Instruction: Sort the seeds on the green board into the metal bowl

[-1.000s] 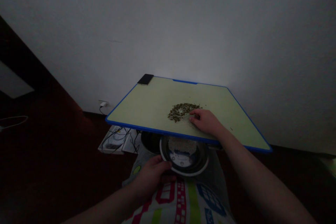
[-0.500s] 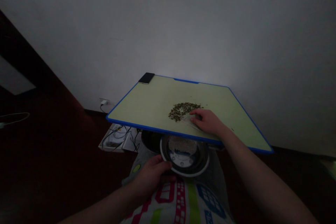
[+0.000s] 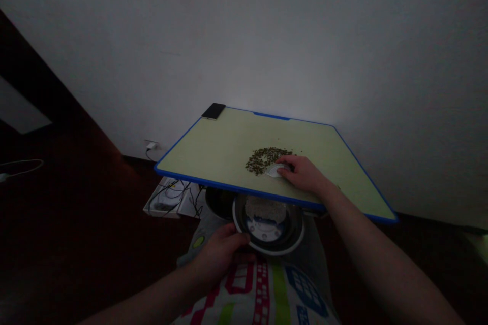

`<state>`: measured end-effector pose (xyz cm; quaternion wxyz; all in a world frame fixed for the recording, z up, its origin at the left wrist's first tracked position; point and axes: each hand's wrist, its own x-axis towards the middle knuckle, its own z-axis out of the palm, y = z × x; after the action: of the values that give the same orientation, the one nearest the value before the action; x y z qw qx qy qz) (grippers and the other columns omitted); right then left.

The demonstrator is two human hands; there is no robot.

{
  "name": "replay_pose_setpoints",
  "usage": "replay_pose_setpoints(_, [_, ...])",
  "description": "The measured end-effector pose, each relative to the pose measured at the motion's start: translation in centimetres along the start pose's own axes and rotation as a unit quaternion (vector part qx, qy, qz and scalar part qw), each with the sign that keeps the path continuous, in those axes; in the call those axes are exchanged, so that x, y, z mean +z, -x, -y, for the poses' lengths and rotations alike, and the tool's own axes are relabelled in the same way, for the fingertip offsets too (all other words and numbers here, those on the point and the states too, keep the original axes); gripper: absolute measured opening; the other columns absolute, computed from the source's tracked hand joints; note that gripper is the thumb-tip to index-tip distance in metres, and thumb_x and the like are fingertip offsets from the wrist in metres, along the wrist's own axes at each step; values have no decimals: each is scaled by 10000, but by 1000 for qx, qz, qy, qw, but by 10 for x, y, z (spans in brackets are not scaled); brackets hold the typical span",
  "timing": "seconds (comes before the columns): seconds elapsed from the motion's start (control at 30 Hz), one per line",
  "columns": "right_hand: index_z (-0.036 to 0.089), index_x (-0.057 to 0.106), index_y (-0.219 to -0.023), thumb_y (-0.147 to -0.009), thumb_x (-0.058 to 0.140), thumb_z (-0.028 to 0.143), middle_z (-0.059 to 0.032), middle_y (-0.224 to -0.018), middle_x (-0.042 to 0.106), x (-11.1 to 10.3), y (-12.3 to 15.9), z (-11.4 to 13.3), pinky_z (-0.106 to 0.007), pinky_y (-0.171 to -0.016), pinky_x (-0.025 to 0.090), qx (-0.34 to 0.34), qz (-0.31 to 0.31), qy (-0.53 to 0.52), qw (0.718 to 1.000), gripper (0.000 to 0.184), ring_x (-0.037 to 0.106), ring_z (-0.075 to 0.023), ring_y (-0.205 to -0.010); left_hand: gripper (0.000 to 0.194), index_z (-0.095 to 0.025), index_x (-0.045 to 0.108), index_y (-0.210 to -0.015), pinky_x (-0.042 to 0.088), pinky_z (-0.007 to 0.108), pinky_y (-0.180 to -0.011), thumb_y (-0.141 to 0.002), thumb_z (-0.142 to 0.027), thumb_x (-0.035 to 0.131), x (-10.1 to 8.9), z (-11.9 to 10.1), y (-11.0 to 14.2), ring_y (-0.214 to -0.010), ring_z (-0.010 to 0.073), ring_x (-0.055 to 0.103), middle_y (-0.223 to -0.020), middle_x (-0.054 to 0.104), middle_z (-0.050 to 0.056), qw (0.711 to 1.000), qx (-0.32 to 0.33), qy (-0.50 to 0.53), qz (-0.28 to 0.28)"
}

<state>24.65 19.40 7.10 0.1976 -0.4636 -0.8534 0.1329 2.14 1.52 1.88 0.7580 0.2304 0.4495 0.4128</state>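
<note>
My right hand [image 3: 299, 173] rests low over the pale yellow-green board table [image 3: 213, 147]. Thumb and fingers pinch a clear, rounded plastic protractor [image 3: 275, 170], partly hidden by the hand. Its edge is beside a spread of small brown grains or seeds [image 3: 263, 158]. On my lap, below the table's blue near edge, sits a metal bowl [image 3: 280, 253] with pale grainy stuff [image 3: 265, 208] at its far side. My left hand [image 3: 226, 249] grips the bowl's left rim, thumb on top and fingers underneath.
A dark phone or tablet [image 3: 214, 111] lies at the table's far left corner. Another dark bowl [image 3: 219, 202] is partly under the table. Left of it stands a white box [image 3: 163, 203] with tangled cables. A white plug [image 3: 151, 146] is in the wall behind.
The protractor has tilted in my right hand and now looks whiter and narrower. My left hand stays on the bowl. The camera view has shifted slightly.
</note>
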Motion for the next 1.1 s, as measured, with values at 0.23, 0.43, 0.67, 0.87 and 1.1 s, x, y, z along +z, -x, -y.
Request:
replay_pose_setpoints(0.23, [167,696,-1080,-819,595,260,-67,-919,719,0,3,2,-292,-728,450,-13,0,-17,1000,296,615,-175,-760,221,-129,693,-868,557,231,-584,-660,-199,715,0,0,-2,-716,186,730,-908,786,115,1000,-5,0,-7])
replay_pose_setpoints(0.43, [180,694,-1089,-831,580,273,-54,-820,701,5,2,-2,-291,-683,440,-4,-27,-13,1000,296,600,-171,-697,226,-128,687,-881,564,239,-597,-667,-196,706,0,0,-2,-728,189,730,-938,784,118,1000,-9,-1,-13])
replay_pose_setpoints(0.67, [175,680,-1125,-835,579,252,-55,-844,700,3,0,3,-286,-706,432,-10,-5,-13,1000,317,594,-168,-721,215,-130,685,-843,565,251,-611,-646,-209,717,2,-5,1,-733,199,731,-928,783,124,1000,-7,-9,-6])
replay_pose_setpoints(0.87, [171,687,-1099,-834,578,251,-53,-863,696,2,2,4,-268,-674,417,-26,4,-24,999,297,573,-151,-692,244,-126,681,-858,558,252,-612,-637,-220,723,1,-5,0,-748,207,733,-967,778,141,1000,-10,-19,-14])
replay_pose_setpoints(1.1, [168,687,-1089,-836,571,246,-53,-847,689,1,4,7,-271,-675,409,-34,12,-22,999,289,568,-154,-697,223,-136,672,-858,555,248,-621,-652,-218,706,2,-6,1,-764,210,737,-969,777,139,1000,-11,-19,-9])
